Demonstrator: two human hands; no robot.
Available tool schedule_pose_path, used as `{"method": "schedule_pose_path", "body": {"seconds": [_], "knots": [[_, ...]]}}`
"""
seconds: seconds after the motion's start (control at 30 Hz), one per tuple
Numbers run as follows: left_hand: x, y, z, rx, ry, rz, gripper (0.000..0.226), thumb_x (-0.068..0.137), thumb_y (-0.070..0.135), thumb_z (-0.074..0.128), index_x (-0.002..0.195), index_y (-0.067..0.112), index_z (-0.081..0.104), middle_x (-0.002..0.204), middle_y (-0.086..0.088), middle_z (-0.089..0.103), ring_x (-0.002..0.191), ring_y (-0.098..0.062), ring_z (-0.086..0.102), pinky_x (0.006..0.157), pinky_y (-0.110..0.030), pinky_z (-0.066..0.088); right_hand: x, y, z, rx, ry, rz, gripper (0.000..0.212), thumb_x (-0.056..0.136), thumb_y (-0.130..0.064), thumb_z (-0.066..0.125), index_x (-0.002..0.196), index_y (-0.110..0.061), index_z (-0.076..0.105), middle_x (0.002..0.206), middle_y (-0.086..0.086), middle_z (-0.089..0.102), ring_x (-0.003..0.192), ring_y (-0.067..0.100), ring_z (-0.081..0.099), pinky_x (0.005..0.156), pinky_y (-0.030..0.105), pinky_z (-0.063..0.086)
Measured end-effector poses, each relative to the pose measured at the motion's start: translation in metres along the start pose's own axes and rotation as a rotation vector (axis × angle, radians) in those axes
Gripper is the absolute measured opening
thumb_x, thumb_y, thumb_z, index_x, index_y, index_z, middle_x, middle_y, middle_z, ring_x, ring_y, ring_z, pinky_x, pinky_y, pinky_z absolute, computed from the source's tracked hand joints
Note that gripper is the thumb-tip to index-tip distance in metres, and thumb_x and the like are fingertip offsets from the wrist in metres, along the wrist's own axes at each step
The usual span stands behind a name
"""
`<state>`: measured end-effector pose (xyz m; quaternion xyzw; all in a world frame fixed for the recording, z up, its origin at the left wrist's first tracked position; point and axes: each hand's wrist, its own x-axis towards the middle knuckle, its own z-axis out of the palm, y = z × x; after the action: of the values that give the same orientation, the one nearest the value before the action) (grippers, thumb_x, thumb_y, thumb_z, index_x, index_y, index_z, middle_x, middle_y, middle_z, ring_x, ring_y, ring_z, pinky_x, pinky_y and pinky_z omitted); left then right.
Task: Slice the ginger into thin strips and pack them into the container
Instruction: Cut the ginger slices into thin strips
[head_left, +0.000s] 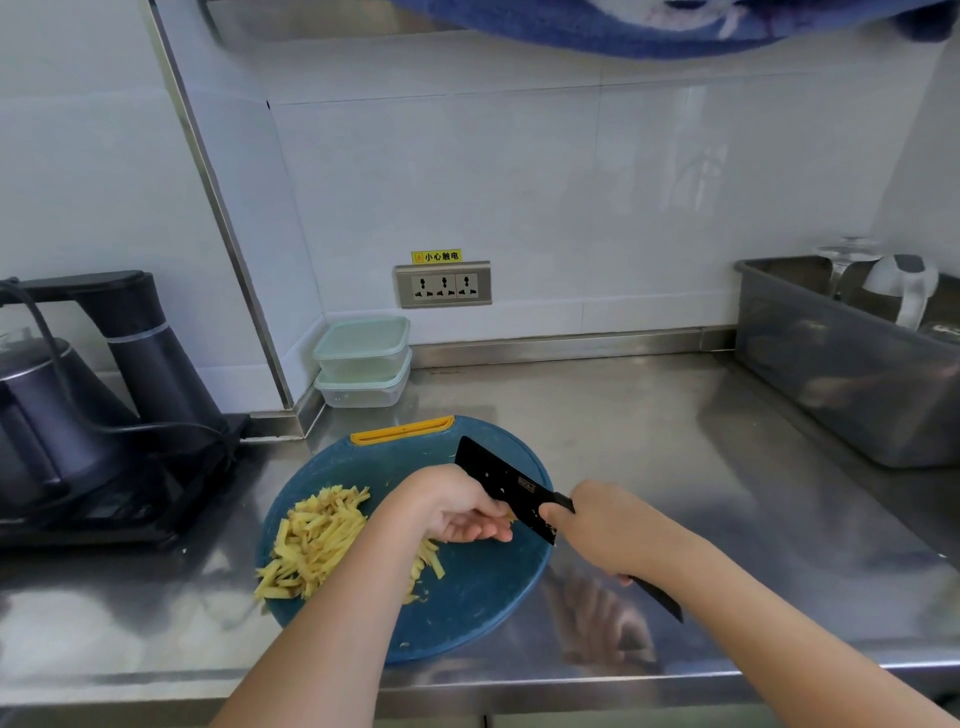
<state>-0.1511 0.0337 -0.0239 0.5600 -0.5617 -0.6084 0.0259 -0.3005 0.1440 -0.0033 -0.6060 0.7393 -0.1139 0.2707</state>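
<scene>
On the round blue cutting board (483, 587), pale yellow ginger strips (311, 540) heaped left, cutting seemingly done; right hand (597, 525) clenched round handle of black cleaver (498, 478); left hand (457, 509), fingers released, against blade, likely gathering; next, carrying strips to stacked pale-green lidded containers (362, 358) on steel counter (675, 441), by white-tiled wall (571, 208).

Kettle (36, 415): cut off at left edge.
Blue cloth (649, 26): cut off at top.
Grey tub (831, 374): runs past right edge.
Knife (498, 480): handle mostly hidden inside right hand (602, 525).
Ginger strips (311, 540): partly covered by left forearm.
</scene>
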Motion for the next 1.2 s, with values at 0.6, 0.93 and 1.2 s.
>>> {"method": "schedule_pose_path", "body": {"seconds": [0.6, 0.93, 1.2], "knots": [[0.000, -0.003, -0.005, -0.050, -0.034, -0.008, 0.015, 0.095, 0.012, 0.056, 0.090, 0.001, 0.065, 0.066, -0.004, 0.072, 0.045, -0.003, 0.058, 0.045, -0.011, 0.046, 0.015, 0.013, 0.010, 0.330, -0.065, 0.152, 0.045, 0.100, -0.040, 0.043, 0.067, -0.010, 0.048, 0.048, 0.003, 0.046, 0.035, 0.015, 0.039, 0.037, 0.019, 0.037], [0.001, -0.004, -0.007, -0.077, -0.043, -0.006, 0.014, 0.094, 0.011, 0.058, 0.091, 0.000, 0.066, 0.070, -0.007, 0.072, 0.046, -0.004, 0.059, 0.044, -0.012, 0.046, 0.013, 0.012, 0.001, 0.262, -0.046, 0.057, 0.047, 0.100, -0.043, 0.040, 0.067, -0.011, 0.047, 0.046, 0.002, 0.045, 0.035, 0.015, 0.039, 0.038, 0.021, 0.038], [0.003, -0.005, -0.007, -0.080, -0.041, -0.003, 0.014, 0.094, 0.011, 0.057, 0.092, 0.000, 0.065, 0.072, -0.009, 0.072, 0.045, -0.005, 0.059, 0.046, -0.011, 0.047, 0.017, 0.011, 0.007, 0.231, -0.046, 0.053, 0.049, 0.100, -0.044, 0.040, 0.064, -0.011, 0.047, 0.047, 0.004, 0.047, 0.036, 0.017, 0.042, 0.041, 0.022, 0.039]]}}
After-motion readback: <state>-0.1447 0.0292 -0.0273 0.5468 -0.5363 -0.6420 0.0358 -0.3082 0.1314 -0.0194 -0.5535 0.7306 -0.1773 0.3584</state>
